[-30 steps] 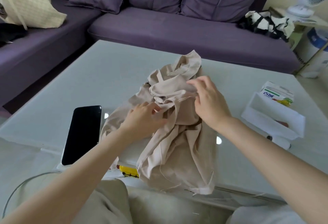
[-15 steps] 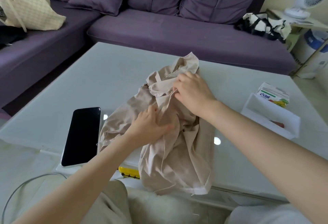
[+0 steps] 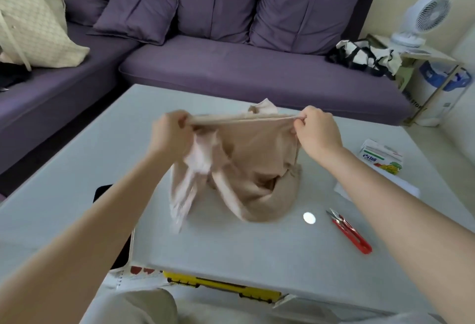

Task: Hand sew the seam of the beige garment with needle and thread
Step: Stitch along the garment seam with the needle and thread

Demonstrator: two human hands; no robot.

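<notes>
Pinched at each end by the left hand (image 3: 169,133) and right hand (image 3: 317,132), the beige garment (image 3: 257,159) has its top edge held taut above the table (image 3: 257,241), lower folds resting on it; excess pull may slip the grip or distort the cloth.

view: single head cam | faces: forward and down | near: table (image 3: 257,241) | far: sofa (image 3: 257,71)

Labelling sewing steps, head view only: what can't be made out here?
Head view:
needle, thread: not discernible; too small, or buried in the garment.
garment's left flap: motion-blurred, seam unreadable.
phone: mostly behind the left forearm.
left hand, right hand: fingertips hidden, curled into the fabric edge.
</notes>
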